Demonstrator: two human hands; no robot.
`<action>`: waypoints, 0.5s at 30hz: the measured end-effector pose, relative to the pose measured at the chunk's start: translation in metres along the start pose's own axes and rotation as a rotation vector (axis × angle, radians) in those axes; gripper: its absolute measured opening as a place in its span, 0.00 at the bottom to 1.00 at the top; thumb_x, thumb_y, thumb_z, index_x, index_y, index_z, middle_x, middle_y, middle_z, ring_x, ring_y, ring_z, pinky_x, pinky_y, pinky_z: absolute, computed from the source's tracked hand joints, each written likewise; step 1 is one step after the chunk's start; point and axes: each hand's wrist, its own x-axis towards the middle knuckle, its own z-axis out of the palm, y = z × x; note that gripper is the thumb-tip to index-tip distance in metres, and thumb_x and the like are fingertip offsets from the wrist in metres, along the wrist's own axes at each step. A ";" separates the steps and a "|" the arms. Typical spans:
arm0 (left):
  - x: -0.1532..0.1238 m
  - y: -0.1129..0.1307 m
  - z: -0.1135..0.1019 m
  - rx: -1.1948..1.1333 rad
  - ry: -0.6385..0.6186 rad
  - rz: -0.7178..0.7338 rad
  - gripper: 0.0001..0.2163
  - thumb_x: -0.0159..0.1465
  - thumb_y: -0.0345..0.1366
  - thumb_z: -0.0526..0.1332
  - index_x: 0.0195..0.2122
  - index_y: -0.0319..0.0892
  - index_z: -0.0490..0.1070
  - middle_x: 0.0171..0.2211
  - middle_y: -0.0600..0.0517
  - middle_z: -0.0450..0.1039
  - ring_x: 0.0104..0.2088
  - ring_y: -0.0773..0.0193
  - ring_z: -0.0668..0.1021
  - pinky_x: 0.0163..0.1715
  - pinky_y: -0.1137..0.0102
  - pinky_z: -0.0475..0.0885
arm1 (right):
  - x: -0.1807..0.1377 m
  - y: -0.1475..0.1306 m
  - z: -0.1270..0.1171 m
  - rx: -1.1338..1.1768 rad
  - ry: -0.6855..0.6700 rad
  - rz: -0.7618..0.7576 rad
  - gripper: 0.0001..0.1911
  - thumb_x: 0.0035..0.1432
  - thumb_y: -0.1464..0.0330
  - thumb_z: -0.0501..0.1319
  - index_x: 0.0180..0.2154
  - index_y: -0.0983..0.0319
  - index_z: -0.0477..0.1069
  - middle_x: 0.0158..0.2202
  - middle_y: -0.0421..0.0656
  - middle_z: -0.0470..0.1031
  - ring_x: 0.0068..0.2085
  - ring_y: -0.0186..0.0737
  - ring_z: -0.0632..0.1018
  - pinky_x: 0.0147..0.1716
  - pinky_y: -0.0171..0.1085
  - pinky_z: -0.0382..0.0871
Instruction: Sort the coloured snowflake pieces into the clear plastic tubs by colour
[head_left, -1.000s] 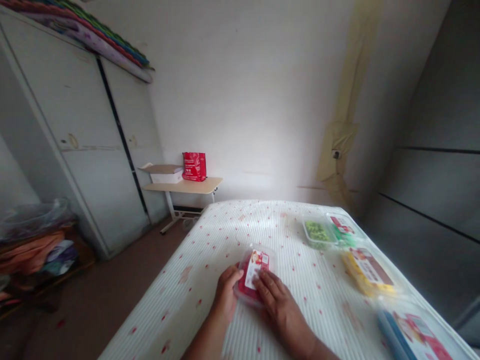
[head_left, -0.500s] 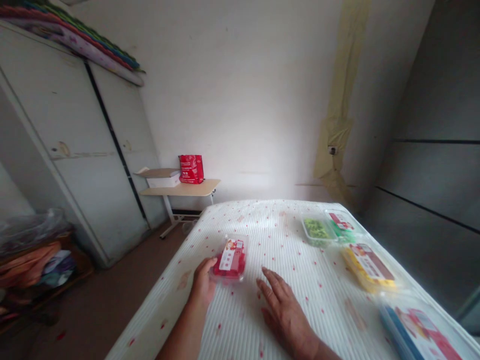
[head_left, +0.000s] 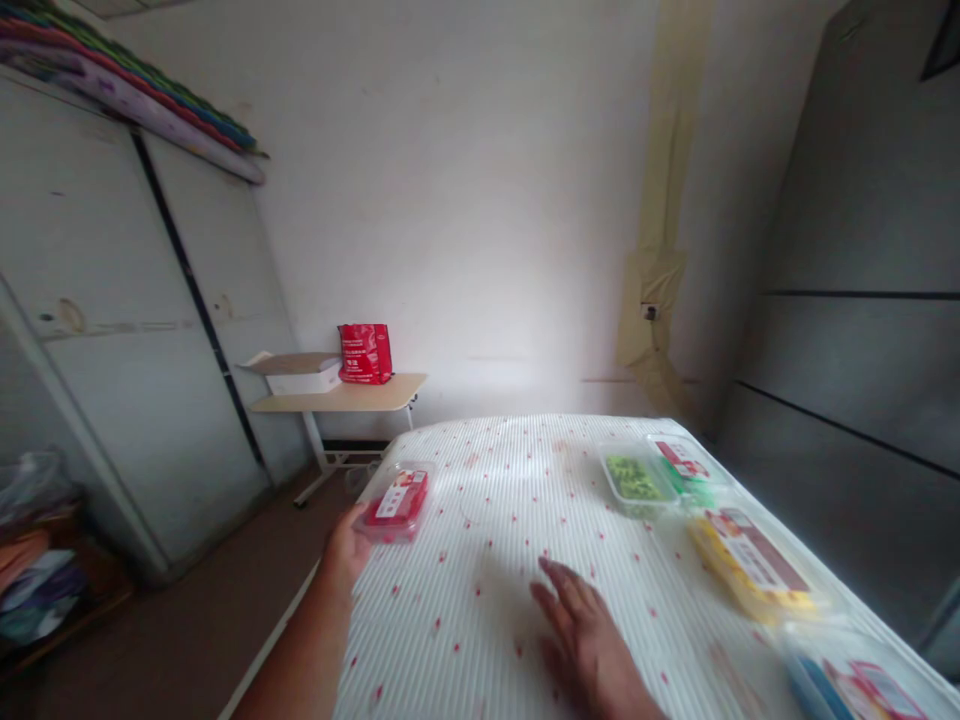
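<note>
"Pale wall (head_left: pixel 480 200) is seen at the far side, and a white cover (head_left: pixel 510 480) with red spots is spread before it. Where is the red container (head_left: pixel 400 500) placed?"

"By the cover's left edge, with its long axis pointed from near to far and its far end turned slightly right. Its near left side is grasped by the left hand (head_left: pixel 349 545); whether it is lifted or rested on the cover cannot be told."

"And the right hand (head_left: pixel 585 625)?"

"Nothing is held by it. Its fingers are loosely spread above the near middle of the cover, well apart from the red container, which is set far and left of it. By the left hand, much the nearer, the container is touched, just far and right."

"What is ranged along the right?"

"A green container (head_left: pixel 637 480) is placed farther off, and a yellow container (head_left: pixel 750 565) nearer."
</note>
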 end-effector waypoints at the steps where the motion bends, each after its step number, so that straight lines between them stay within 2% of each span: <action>1: 0.001 0.000 -0.002 -0.009 -0.003 0.006 0.05 0.53 0.25 0.55 0.24 0.36 0.70 0.19 0.52 0.74 0.21 0.64 0.76 0.27 0.69 0.73 | 0.009 0.010 -0.008 -0.057 0.006 0.100 0.24 0.51 0.77 0.53 0.51 0.60 0.68 0.57 0.49 0.66 0.55 0.46 0.67 0.49 0.44 0.66; 4: 0.001 -0.002 -0.008 -0.030 0.009 0.054 0.07 0.57 0.30 0.53 0.26 0.37 0.71 0.21 0.51 0.74 0.25 0.64 0.77 0.33 0.68 0.73 | 0.032 0.049 -0.027 -0.228 0.027 0.412 0.22 0.56 0.75 0.51 0.52 0.64 0.68 0.58 0.52 0.63 0.57 0.50 0.64 0.50 0.46 0.63; 8: -0.004 -0.010 -0.017 -0.034 0.089 0.186 0.07 0.57 0.34 0.54 0.29 0.40 0.70 0.24 0.55 0.74 0.33 0.67 0.77 0.41 0.71 0.70 | 0.044 0.096 -0.029 -0.384 -0.020 0.647 0.22 0.57 0.76 0.48 0.51 0.65 0.68 0.59 0.53 0.61 0.58 0.54 0.61 0.46 0.50 0.61; 11: -0.010 -0.018 -0.024 0.016 0.080 0.269 0.07 0.55 0.34 0.58 0.34 0.41 0.71 0.32 0.54 0.75 0.40 0.66 0.77 0.46 0.69 0.68 | 0.043 0.112 -0.021 -0.404 -0.004 0.673 0.20 0.59 0.74 0.46 0.49 0.63 0.70 0.57 0.52 0.65 0.57 0.53 0.62 0.44 0.49 0.61; 15: -0.020 -0.026 -0.026 0.128 -0.006 0.338 0.19 0.50 0.34 0.64 0.46 0.43 0.70 0.38 0.50 0.76 0.44 0.60 0.76 0.49 0.65 0.67 | 0.047 0.106 -0.018 -0.335 0.001 0.586 0.15 0.61 0.71 0.48 0.41 0.62 0.72 0.46 0.49 0.74 0.48 0.47 0.69 0.35 0.41 0.61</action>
